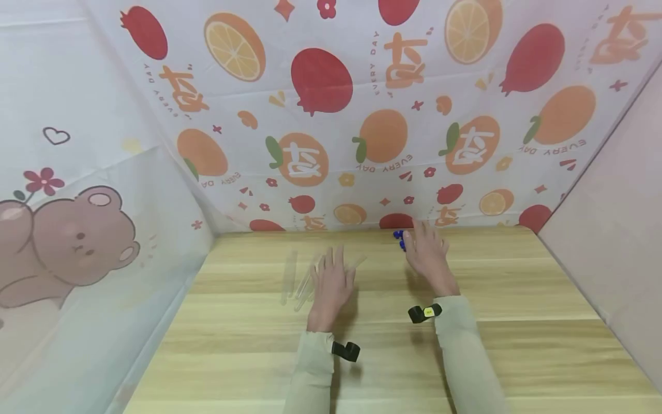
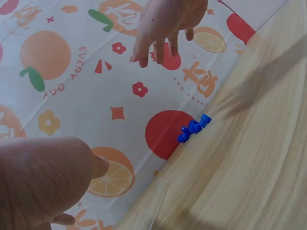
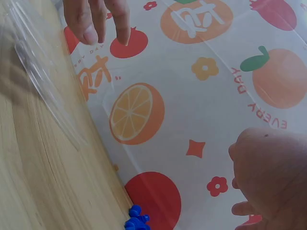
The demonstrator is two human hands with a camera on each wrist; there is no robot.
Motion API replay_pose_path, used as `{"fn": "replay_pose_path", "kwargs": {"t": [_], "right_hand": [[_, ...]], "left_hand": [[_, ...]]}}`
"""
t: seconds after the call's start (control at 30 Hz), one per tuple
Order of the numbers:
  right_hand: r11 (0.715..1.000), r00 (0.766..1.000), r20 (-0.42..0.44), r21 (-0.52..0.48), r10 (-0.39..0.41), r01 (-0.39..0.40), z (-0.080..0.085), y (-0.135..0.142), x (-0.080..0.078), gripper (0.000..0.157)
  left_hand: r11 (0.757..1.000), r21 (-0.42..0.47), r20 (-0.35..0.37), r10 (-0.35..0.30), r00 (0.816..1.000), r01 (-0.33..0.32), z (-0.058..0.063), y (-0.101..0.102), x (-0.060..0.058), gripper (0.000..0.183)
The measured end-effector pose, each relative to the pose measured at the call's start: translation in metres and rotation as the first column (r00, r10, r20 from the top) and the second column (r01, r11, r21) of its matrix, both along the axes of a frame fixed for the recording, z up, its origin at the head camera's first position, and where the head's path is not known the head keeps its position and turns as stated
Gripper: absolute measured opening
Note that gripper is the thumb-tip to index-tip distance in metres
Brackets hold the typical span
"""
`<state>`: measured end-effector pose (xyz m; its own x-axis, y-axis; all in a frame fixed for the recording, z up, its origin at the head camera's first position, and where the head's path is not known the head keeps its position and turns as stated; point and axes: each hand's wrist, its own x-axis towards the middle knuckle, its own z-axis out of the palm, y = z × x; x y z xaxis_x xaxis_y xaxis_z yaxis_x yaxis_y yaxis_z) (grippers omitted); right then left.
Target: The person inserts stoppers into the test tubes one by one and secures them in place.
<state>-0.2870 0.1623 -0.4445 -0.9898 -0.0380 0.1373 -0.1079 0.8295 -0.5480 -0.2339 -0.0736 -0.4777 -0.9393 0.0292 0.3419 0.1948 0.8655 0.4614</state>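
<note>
Several long, clear plastic sticks [image 1: 289, 277] lie loosely on the wooden table, some crossing each other. My left hand [image 1: 330, 286] hovers over them with its fingers spread, hiding part of the pile. In the right wrist view, the transparent sticks [image 3: 48, 91] run along the table below that hand's fingers. Farther right, my right hand [image 1: 428, 257] is beside a few small blue plastic pieces [image 1: 398, 234] at the table's back edge. Its fingers are extended and hold nothing. The left wrist view shows these knobbly blue pieces [image 2: 194, 127] close together, with the right hand above them.
A white cloth with fruit prints [image 1: 362, 167] hangs right behind the table's back edge. On the left hangs another cloth with a bear print [image 1: 83, 241], and a plain pale wall [image 1: 615, 213] stands at the right. The wooden table [image 1: 517, 345] extends toward me.
</note>
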Motion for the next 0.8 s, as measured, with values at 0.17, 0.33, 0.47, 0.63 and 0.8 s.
{"fn": "replay_pose_path", "kwargs": {"t": [0.17,0.33,0.47,0.63,0.8], "right_hand": [[1.0,0.999,-0.035,0.024,0.007,-0.006,0.003,0.004,-0.005,0.061],[0.999,0.999,-0.039,0.049,0.005,-0.003,0.002,0.009,-0.009,0.059],[0.998,0.999,-0.036,0.064,-0.001,0.003,0.003,0.014,-0.013,0.058],[0.997,0.999,-0.042,0.069,0.019,-0.016,0.0,0.021,-0.02,0.058],[0.997,0.997,-0.068,0.072,0.047,-0.042,-0.004,0.027,-0.026,0.056]], "left_hand": [[1.0,-0.004,0.002,-0.004,1.0,0.004,0.001,0.0,-0.003,0.06],[1.0,-0.008,0.037,-0.001,0.999,0.001,-0.001,0.0,-0.004,0.06],[1.0,-0.008,0.038,-0.005,0.999,0.005,-0.003,0.001,-0.003,0.059],[1.0,-0.005,0.036,-0.013,0.999,0.013,-0.004,0.001,-0.003,0.058],[1.0,0.0,0.032,-0.022,0.999,0.022,-0.004,-0.001,-0.003,0.057]]}}
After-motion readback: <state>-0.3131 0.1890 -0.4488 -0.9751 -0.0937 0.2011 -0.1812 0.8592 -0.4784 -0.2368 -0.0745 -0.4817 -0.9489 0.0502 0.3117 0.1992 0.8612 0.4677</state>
